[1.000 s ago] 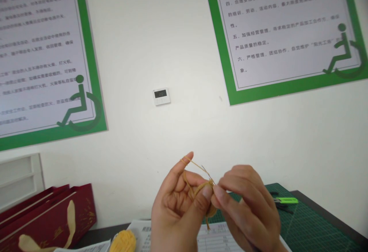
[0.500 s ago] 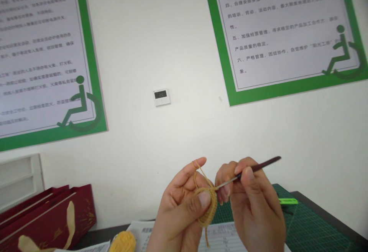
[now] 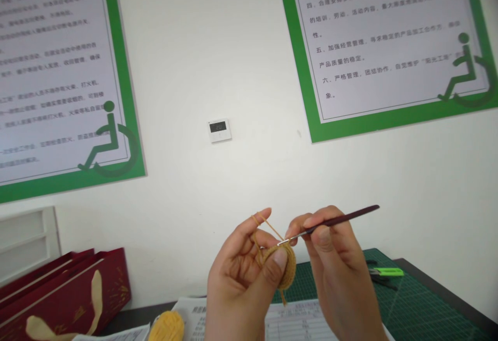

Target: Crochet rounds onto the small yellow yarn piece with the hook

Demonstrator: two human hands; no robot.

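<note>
My left hand point(image 3: 247, 278) pinches a small round crochet piece point(image 3: 288, 271) in tan yarn between thumb and fingers. A strand of the yarn point(image 3: 272, 228) runs from the raised left index finger down to the top edge of the piece. In my right hand point(image 3: 334, 263) is a crochet hook point(image 3: 344, 219) with a dark red handle, held like a pen. Its metal tip lies at the top edge of the piece, close to the left thumb. A short yarn tail hangs below the piece.
A yellow yarn ball point(image 3: 167, 326) sits by printed sheets point(image 3: 299, 323) on the table. Dark red gift bags point(image 3: 105, 289) stand at left. On the green cutting mat point(image 3: 420, 304) lies a bright green-handled tool point(image 3: 390, 272). Behind is a wall with posters and a thermostat point(image 3: 220, 130).
The hook has moved left and slightly up, its tip now further over the piece's top edge. My right hand has come closer to the left, and the left index finger has shifted slightly left.
</note>
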